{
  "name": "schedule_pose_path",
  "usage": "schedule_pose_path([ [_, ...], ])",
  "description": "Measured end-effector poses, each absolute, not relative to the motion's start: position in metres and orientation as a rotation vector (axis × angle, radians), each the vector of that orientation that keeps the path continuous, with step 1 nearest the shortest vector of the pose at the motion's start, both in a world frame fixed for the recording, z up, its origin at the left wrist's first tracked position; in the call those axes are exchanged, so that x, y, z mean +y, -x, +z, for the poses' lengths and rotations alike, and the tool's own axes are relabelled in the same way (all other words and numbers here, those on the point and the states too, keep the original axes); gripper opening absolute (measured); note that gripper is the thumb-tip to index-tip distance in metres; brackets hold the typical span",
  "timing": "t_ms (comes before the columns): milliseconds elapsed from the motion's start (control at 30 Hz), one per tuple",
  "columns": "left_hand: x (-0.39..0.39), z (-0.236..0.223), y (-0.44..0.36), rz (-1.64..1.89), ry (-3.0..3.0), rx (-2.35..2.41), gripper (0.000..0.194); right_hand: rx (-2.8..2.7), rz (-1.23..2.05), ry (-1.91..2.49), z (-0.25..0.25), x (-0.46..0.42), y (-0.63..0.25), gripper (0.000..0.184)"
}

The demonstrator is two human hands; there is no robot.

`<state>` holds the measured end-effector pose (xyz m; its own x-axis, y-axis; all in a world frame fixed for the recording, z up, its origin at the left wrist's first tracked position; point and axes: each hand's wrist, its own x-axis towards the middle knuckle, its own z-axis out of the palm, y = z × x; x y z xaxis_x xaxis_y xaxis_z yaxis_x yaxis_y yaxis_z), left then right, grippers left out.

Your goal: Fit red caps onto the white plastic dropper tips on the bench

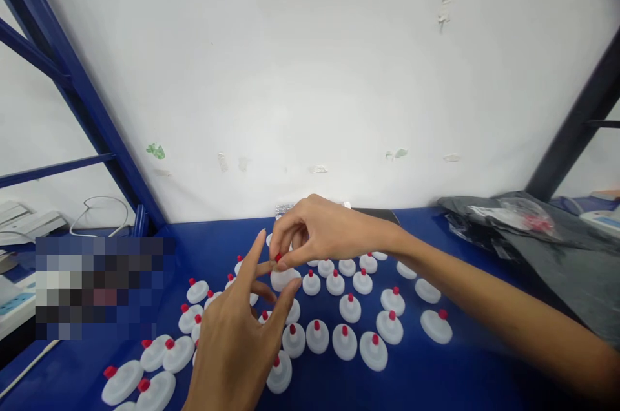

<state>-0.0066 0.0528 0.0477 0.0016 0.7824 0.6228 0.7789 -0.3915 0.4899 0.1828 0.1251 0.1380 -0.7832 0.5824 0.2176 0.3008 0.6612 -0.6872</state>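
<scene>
A white, translucent round lid (285, 280) with a small red tip (278, 258) is between my two hands above the table. It looks larger than the similar lids around it. My right hand (320, 233) comes in from the right and pinches the red tip between thumb and fingers. Below and to the left, my left hand (237, 327) has its thumb at the lid's right edge and bent fingers at its left side. The left index finger points upward, off the lid. Part of the lid's rim is hidden behind the fingers.
Several more red-tipped white lids (345, 341) are spread over the blue table (416, 372). Dark plastic bags (547, 249) lie at the right. Blue frame posts (92, 75) rise at the left, before a white wall (310, 75). A blurred-out patch and cables are at left.
</scene>
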Motion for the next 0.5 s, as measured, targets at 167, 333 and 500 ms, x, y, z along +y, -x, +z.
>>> schedule_pose_path([
  [167, 0.045, 0.055, 0.003, 1.504, -2.082, 1.749, 0.055, -2.660, 0.823, 0.888, 0.137, 0.127, -0.189, 0.009],
  [333, 0.045, 0.059, 0.005, 1.623, -2.102, 1.680, 0.036, -2.827, 0.709, 0.951, 0.122, 0.130, -0.181, 0.003],
  [500, 0.046, 0.061, 0.004, 1.644, -2.122, 1.666, 0.029, -2.892, 0.505, 1.077, 0.102, 0.127, -0.172, 0.013],
])
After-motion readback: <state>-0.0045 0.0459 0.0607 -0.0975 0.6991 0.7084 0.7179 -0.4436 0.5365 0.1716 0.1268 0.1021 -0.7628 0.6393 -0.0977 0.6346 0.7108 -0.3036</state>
